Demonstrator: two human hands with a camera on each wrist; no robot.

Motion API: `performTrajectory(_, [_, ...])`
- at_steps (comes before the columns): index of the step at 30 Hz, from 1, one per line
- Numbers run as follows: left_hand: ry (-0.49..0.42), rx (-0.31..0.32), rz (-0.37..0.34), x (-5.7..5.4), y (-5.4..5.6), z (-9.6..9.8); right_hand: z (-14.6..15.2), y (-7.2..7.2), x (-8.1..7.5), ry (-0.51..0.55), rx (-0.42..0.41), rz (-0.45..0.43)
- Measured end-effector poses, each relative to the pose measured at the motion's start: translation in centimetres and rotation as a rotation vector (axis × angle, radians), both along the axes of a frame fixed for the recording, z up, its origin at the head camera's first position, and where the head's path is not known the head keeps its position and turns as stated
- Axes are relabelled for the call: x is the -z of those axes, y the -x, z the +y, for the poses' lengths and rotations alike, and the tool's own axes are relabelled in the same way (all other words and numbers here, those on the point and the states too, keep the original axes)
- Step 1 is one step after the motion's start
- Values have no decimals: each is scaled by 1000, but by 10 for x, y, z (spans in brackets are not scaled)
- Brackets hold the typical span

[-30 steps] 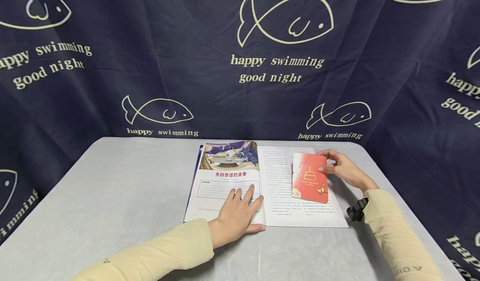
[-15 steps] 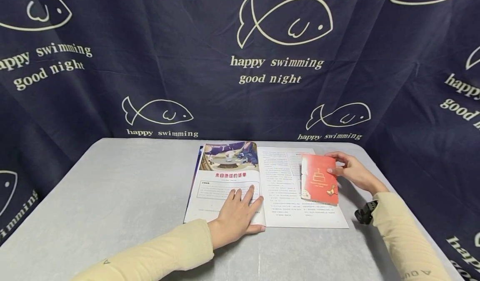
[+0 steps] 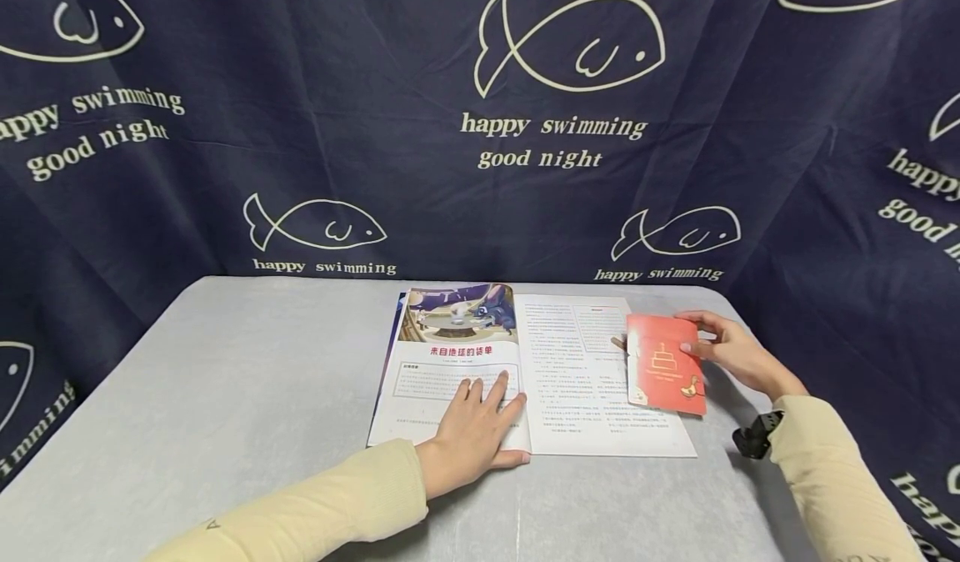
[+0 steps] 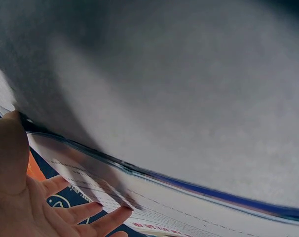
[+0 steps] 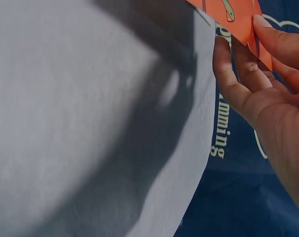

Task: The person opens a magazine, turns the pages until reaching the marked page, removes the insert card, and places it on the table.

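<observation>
An open magazine (image 3: pixel 570 429) lies on the table, with an illustration and a red title on its left page. My left hand (image 3: pixel 472 433) rests on the lower part of that page with fingers spread, the thumb near the spine; the left wrist view shows the same hand (image 4: pixel 56 207) over the page edge. At the magazine's right side my right hand (image 3: pixel 738 353) pinches the right edge of a red card (image 3: pixel 663 370) printed with a cake and a duck. In the right wrist view the thumb is on one face of the card (image 5: pixel 236 19), with fingers behind it.
The grey table (image 3: pixel 247 378) stretches left of the magazine and in front of it. A dark blue curtain (image 3: pixel 420 128) with white fish prints hangs behind and at the sides. A black wrist device (image 3: pixel 756 435) sits at the right sleeve.
My right hand has carried the red card to the right, uncovering more of the magazine's right page. My left hand has stayed in place.
</observation>
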State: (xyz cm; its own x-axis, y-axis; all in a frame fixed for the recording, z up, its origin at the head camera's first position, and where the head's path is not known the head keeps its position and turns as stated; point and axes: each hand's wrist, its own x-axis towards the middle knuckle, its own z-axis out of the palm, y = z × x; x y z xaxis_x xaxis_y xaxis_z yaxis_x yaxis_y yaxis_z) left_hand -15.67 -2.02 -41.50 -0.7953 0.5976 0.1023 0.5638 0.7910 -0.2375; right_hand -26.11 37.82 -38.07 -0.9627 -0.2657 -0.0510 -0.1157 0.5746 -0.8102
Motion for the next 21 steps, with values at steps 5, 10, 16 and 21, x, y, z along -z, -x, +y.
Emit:
performTrajectory(5, [-1,0,4,0,-1,0,11,-4,0,-37,18,22])
performTrajectory(10, [-1,0,12,1,0,0,20,-7,0,-79,46,8])
performTrajectory(16, [3,-7,4,1,1,1,31,-10,0,-113,59,-10])
performTrajectory(21, [0,-9,-4,0,1,1,37,-12,1,-132,56,-22])
